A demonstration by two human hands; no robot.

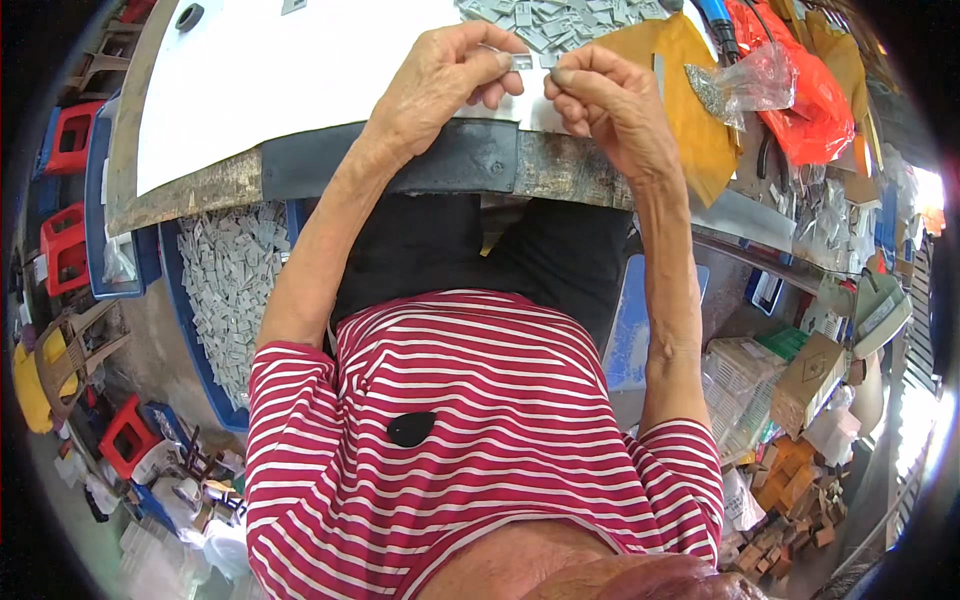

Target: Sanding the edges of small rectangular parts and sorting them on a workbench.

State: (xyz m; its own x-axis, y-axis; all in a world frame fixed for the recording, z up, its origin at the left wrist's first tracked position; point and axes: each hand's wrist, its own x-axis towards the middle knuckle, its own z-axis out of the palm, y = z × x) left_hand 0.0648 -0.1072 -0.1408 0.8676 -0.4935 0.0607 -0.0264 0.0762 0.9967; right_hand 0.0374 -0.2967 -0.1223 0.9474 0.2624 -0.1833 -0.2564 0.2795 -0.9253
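Observation:
Over the white sheet at the table's front, my left hand [445, 80] pinches a small grey rectangular piece [521, 62] between thumb and forefinger. A short gap to the right of it, my right hand [612, 95] holds a second small grey piece [548, 61] in its fingertips, partly hidden by them. The two pieces face each other and look apart. Just beyond both hands lies a heap of similar flat grey pieces [560, 22].
A blue bin [205, 370] full of grey pieces stands below the table's left side. Yellow-brown sheet [690, 110], a clear bag of tiny metal parts [710, 92] and a red plastic bag [815, 110] lie at right. Dark strip [400, 165] covers the table's front edge.

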